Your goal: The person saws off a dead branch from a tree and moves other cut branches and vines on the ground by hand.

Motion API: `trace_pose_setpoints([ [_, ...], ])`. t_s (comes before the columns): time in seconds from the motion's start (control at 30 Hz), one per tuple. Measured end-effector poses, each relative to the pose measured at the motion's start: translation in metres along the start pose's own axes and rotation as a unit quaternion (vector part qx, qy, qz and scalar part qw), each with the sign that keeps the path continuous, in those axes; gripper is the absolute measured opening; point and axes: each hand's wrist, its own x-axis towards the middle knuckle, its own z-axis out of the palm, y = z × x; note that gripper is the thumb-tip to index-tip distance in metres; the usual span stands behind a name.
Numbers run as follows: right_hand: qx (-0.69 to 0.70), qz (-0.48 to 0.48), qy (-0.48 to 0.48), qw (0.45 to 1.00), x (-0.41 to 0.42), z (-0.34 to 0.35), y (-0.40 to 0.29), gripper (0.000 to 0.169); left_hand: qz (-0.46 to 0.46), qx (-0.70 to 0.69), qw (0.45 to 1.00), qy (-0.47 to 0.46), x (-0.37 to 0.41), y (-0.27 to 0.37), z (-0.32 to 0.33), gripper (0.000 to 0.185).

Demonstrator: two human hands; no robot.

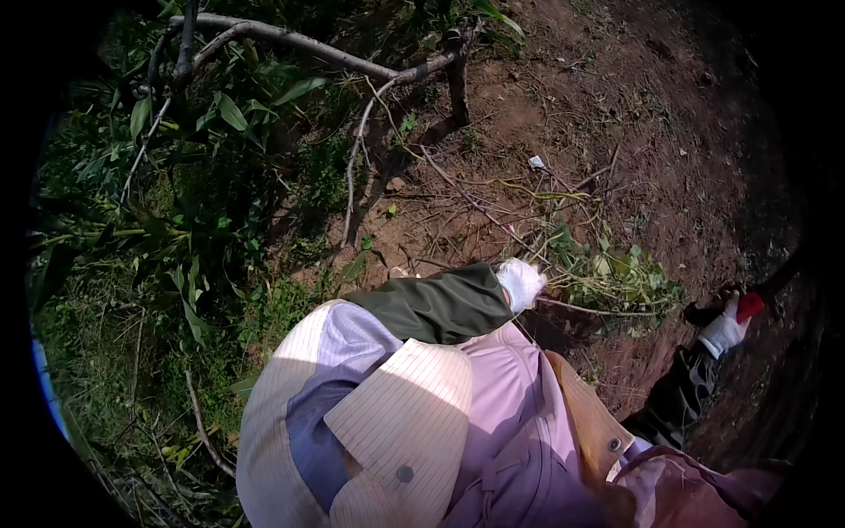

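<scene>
My left hand [522, 284], in a white glove below a dark green sleeve, is at the centre, closed around thin stems. From it a tangle of leafy vines and twigs [614, 280] spreads rightward over the soil; the fingers are partly blurred. At the far right is my right hand [724, 330], also white-gloved, closed on a red and dark object [750, 307]. Shadow at the picture's rim hides most of that object, so its kind cannot be told.
A bare forked branch [297, 41] crosses the top left, joined to an upright stub [457, 86]. Broad-leaved green plants [231, 112] crowd the left side. Brown soil [673, 132] lies at the right, with a small white scrap [536, 162]. A dry stick [204, 429] lies lower left.
</scene>
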Motion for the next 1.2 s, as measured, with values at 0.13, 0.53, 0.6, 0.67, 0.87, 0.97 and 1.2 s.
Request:
trace_pose_setpoints([
  [0.13, -0.005, 0.146, -0.258, 0.955, -0.092, 0.043, -0.019, 0.019, -0.167, -0.147, 0.974, -0.043, -0.078, -0.052, 0.037, 0.055],
  [0.53, -0.345, -0.067, -0.775, 0.526, -0.284, 0.167, 0.039, 0.027, -0.326, -0.263, 0.89, -0.18, -0.152, -0.1, 0.089, 0.041],
  [0.6, -0.44, -0.064, -0.706, 0.551, -0.264, 0.17, 0.076, 0.023, -0.369, -0.284, 0.877, -0.122, -0.171, -0.107, 0.085, 0.042],
  [0.67, -0.514, -0.029, -0.572, 0.639, -0.206, 0.156, 0.125, 0.024, -0.405, -0.241, 0.881, -0.043, -0.192, -0.119, 0.083, 0.041],
  [0.87, -0.501, 0.256, -0.232, 0.794, 0.001, 0.093, 0.177, 0.016, -0.521, -0.217, 0.803, 0.192, -0.241, -0.156, 0.06, 0.028],
  [0.97, -0.212, 0.413, -0.129, 0.876, 0.019, 0.097, 0.205, 0.009, -0.526, -0.214, 0.778, 0.269, -0.241, -0.166, 0.048, 0.027],
  [1.2, -0.197, 0.366, -0.433, 0.8, -0.055, 0.204, 0.122, 0.011, -0.563, -0.225, 0.752, 0.257, -0.245, -0.181, 0.056, 0.037],
])
